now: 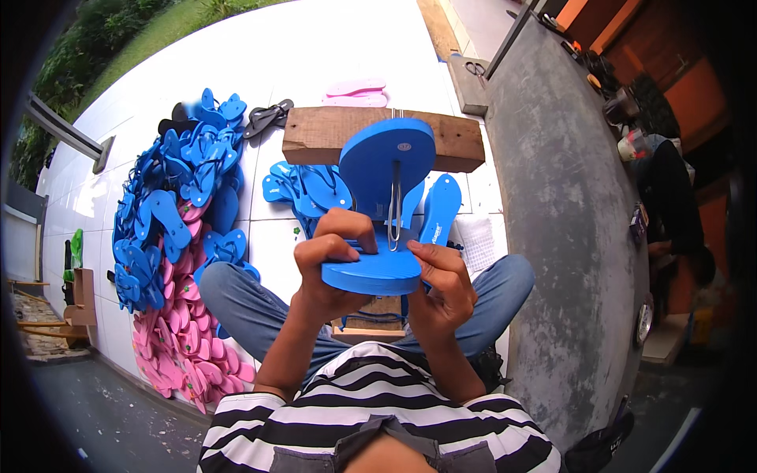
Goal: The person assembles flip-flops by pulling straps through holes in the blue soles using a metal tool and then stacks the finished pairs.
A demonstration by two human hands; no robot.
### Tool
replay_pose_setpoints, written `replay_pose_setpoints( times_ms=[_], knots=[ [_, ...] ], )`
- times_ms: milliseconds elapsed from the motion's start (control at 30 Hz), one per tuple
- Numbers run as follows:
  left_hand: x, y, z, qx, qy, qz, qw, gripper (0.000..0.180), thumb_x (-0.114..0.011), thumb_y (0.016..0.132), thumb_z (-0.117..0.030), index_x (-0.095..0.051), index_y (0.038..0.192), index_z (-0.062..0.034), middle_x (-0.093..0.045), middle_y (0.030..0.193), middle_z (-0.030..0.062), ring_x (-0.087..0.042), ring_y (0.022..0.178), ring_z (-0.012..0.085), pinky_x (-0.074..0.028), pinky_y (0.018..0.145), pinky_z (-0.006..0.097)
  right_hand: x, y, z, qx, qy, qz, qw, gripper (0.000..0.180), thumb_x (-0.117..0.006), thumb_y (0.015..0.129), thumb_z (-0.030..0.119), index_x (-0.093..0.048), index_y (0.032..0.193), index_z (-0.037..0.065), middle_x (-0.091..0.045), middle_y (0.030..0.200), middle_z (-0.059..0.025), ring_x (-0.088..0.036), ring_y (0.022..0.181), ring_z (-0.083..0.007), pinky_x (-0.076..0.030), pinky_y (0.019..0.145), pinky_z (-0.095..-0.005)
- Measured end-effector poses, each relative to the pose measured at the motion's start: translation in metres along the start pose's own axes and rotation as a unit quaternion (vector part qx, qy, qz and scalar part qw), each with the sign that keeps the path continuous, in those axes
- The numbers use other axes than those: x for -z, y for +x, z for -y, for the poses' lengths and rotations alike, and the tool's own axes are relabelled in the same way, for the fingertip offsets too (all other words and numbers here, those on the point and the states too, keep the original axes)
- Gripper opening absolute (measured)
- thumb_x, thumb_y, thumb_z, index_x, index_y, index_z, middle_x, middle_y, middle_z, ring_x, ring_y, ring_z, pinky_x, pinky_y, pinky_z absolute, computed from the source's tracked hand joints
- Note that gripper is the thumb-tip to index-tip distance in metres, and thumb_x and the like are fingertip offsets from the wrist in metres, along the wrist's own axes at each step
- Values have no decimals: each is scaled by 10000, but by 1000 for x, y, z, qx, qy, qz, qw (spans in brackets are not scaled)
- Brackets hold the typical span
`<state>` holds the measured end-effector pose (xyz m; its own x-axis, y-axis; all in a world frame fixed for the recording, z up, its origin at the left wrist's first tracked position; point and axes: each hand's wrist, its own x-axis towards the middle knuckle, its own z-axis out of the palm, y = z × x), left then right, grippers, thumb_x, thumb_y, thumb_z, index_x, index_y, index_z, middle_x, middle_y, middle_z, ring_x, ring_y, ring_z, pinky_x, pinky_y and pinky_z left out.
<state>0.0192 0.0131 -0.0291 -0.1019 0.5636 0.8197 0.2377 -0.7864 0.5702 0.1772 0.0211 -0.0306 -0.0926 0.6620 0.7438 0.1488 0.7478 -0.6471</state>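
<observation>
A blue flip-flop sole is bent sharply, one end standing against a wooden beam and the other tilted toward me. Two thin metal prongs run from its upright part down to the near part. My left hand grips the near part from the left, fingers curled over its top. At its right edge, my right hand pinches the sole beside the prong ends, thumb and fingers closed. Below the sole, part of a blue strap hangs by my right hand. The undersides of both hands' grips are partly hidden.
Blue flip-flops and pink ones form a large heap at left. More blue flip-flops lie behind the sole; pink soles sit beyond the beam. A grey ledge runs along the right, with scissors beyond.
</observation>
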Motion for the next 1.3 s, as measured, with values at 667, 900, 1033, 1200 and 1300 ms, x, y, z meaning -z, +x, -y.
replay_pose_setpoints(
  times_ms=[667,900,1033,1200,1300],
  knots=[
    [-4,52,7,103,298,-22,949,652,-747,847,-359,-389,1327,-102,-182,1557,244,-96,1448,473,-36,1127,613,-31,31,-15,-108,-12,-29,994,166,-720,821,-51,-629,943,16,-630,903,-125,-615,746,-196,-483,599,-288],
    [-9,53,22,104,338,-28,935,739,-674,903,-299,-238,1471,-116,-121,1596,210,-25,1489,422,104,1115,644,-41,32,-43,-284,27,-6,958,285,-770,850,173,-533,872,16,-561,841,-61,-494,672,-112,-364,531,-274],
    [6,5,15,-40,209,-104,972,501,-629,911,-112,-357,1330,-80,-354,1420,176,-400,1289,310,-358,1060,442,-50,-30,-33,-310,-67,40,948,450,-804,824,204,-455,1065,55,-480,894,-38,-492,807,-91,-410,641,-237],
    [19,-54,-17,42,201,184,961,211,-690,779,-52,-646,981,-93,-656,1129,61,-585,1107,246,-441,947,408,-43,-126,-13,-467,355,307,749,274,-582,985,237,-587,1082,-18,-636,839,-70,-641,769,-152,-504,708,-273],
    [22,-59,-24,50,255,331,907,319,-706,744,-99,-675,1056,-153,-675,1103,10,-585,1147,243,-447,953,425,-23,-136,-16,-482,293,341,752,305,-596,982,278,-629,1021,-23,-654,779,-63,-628,724,-144,-505,691,-278]
  ],
)
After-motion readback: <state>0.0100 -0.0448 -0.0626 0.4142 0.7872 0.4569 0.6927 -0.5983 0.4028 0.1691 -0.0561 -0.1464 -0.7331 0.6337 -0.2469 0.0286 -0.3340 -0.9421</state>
